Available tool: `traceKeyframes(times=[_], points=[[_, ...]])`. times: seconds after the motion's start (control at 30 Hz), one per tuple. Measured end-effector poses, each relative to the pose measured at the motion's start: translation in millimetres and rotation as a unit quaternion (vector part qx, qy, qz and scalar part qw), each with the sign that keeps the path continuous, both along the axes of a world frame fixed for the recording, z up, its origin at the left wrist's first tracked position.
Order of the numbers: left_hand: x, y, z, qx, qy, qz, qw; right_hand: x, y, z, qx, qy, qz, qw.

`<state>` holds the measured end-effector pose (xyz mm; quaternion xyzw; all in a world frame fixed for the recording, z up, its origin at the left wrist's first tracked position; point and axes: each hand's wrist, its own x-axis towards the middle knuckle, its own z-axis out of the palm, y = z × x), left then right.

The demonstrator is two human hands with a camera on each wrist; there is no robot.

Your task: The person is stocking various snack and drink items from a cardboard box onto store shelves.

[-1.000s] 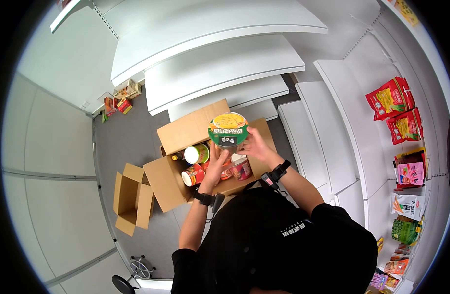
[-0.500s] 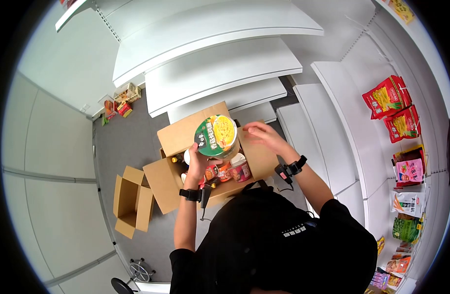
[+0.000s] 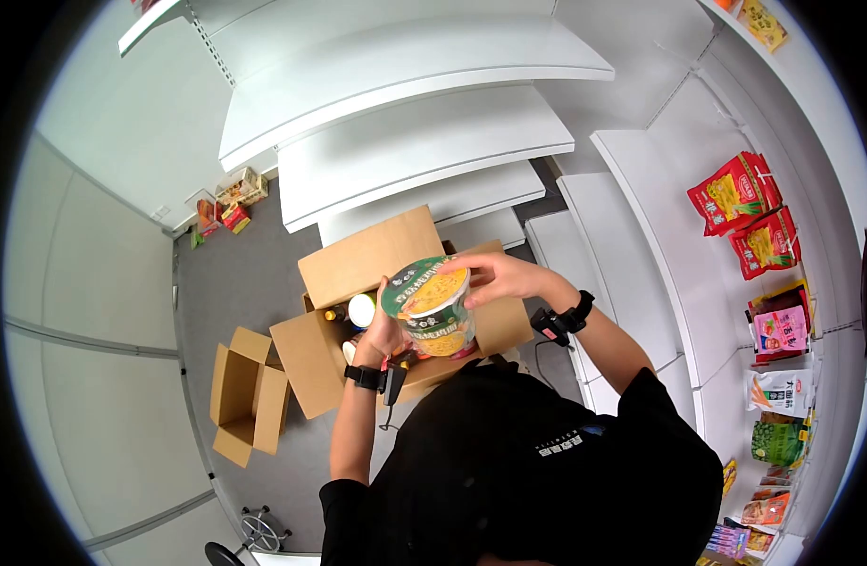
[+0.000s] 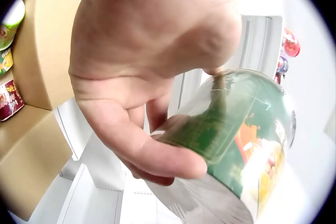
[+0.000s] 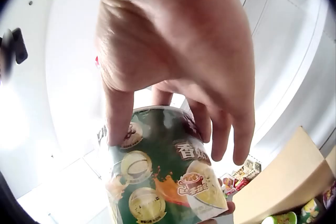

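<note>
A green instant noodle tub (image 3: 440, 330) with a yellow picture on its lid is held over an opened cardboard box (image 3: 367, 255). It is tilted, so both lid and printed side show in the head view. My left hand (image 3: 384, 330) grips it from the left; in the left wrist view the fingers curl against the clear-wrapped tub (image 4: 257, 134) near its pale base. From above, my right hand (image 3: 509, 276) holds it at the lid. Thumb and fingers straddle the rim of the tub (image 5: 163, 166) in the right wrist view.
Inside the box stand other tubs, one with a white lid (image 3: 362, 309), and a dark bottle (image 3: 334, 312). A smaller open carton (image 3: 250, 391) lies on the floor at left. White shelves (image 3: 424, 132) rise ahead; bagged snacks (image 3: 735, 193) hang at right.
My right hand let go of the noodle tub, moved off to the right, then came back onto its lid. The tub has turned and tilted, so its printed side now shows.
</note>
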<state>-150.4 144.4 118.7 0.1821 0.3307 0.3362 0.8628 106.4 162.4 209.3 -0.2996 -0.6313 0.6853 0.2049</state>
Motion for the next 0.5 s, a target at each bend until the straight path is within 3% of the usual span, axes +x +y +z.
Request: traceKeyframes(times=[0.17, 0.5], points=[[3, 6, -24, 0.043, 0.039, -0.019, 0.998, -1, -6, -12, 0.013, 0.016, -0.070, 0.997], [2, 15, -25, 0.089, -0.024, -0.079, 0.993, 0, -25, -6, 0.039, 0.010, -0.189, 0.981]])
